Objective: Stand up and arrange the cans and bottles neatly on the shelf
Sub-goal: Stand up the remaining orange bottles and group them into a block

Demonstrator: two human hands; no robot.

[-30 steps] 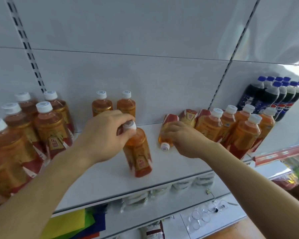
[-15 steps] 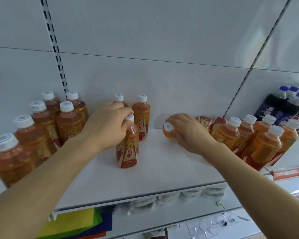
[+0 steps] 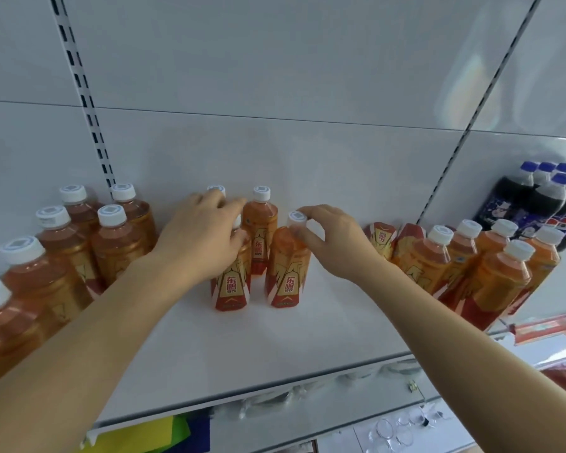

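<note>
Two orange drink bottles with white caps stand side by side in the middle of the white shelf (image 3: pixel 209 361). My left hand (image 3: pixel 200 238) grips the neck of the left bottle (image 3: pixel 231 289). My right hand (image 3: pixel 334 243) holds the cap and neck of the right bottle (image 3: pixel 286 276), which stands upright. Two more upright bottles (image 3: pixel 260 230) stand behind them against the back wall. Two bottles (image 3: pixel 381 235) lie on their sides just right of my right hand.
A block of upright orange bottles (image 3: pixel 62 253) fills the shelf's left end and another group (image 3: pixel 490 266) stands at the right. Dark cola bottles with blue caps (image 3: pixel 543 204) stand on the adjoining shelf far right. Lower shelves hold coloured sheets (image 3: pixel 144 433) and clear packets.
My right hand lifted the lying bottle, stood it upright beside the left one. My left hand moved its bottle back and set it down in front of the rear pair.
</note>
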